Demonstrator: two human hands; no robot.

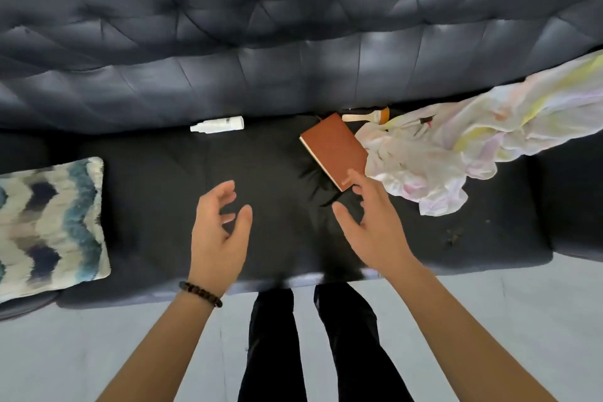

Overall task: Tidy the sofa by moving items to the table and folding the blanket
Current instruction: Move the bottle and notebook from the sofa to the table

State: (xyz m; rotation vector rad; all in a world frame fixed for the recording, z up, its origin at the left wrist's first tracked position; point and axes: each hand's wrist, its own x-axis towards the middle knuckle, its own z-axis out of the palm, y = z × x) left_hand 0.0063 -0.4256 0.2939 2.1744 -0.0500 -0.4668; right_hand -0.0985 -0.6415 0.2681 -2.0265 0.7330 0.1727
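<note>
A brown book (332, 148) lies flat on the dark sofa seat (169, 173), right of centre. My right hand (372, 225) hovers open over the seat with its fingertips at the book's near corner. My left hand (218, 232) is open above the seat's middle, holding nothing. A white spray bottle (218, 124) lies on its side at the foot of the backrest. A crumpled pale blanket (456, 147) with yellow and pink stains spreads over the right part of the seat. A brush (365, 116) with a pale handle lies behind the book, partly under the blanket.
A cushion (49, 225) with a blue and cream chevron pattern rests at the seat's left end. The tufted backrest (293, 26) fills the top. My legs (310, 343) stand on the grey floor (98, 352) at the sofa's front edge.
</note>
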